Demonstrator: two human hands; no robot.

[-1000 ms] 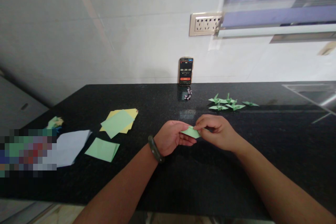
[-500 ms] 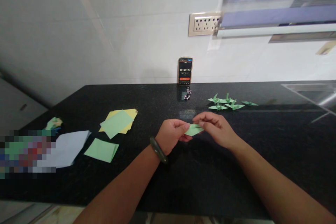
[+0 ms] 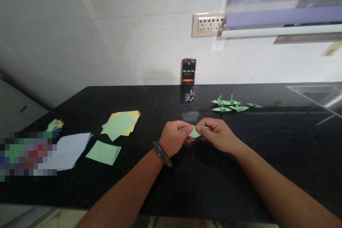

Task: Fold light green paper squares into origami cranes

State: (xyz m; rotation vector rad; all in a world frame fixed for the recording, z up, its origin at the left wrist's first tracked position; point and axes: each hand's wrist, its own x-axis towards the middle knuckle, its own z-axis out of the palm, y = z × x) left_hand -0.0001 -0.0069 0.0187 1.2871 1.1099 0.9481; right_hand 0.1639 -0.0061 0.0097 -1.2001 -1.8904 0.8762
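A small folded piece of green paper (image 3: 195, 134) is held just above the dark counter, pinched from both sides. My left hand (image 3: 175, 135), with a dark bangle (image 3: 162, 154) on its wrist, grips the left part between thumb and fingers. On the other side my right hand (image 3: 217, 133) pinches the paper, its thumb close to the left thumb. Fingers cover much of the folds. Beyond the right hand stand several green paper cranes (image 3: 231, 107), with one more green folded piece (image 3: 254, 105) lying to their right.
A phone (image 3: 188, 72) showing a timer leans on the wall, a beaded string (image 3: 191, 95) before it. Left on the black counter (image 3: 203, 188) lie yellow and green sheets (image 3: 120, 125), a folded green sheet (image 3: 103, 152), white paper (image 3: 72, 149) and a crumpled piece (image 3: 55, 125).
My right hand has shifted slightly left, its thumb now nearer the left thumb on the green paper. More of the paper's right end shows behind the right fingers. Other things have stayed put.
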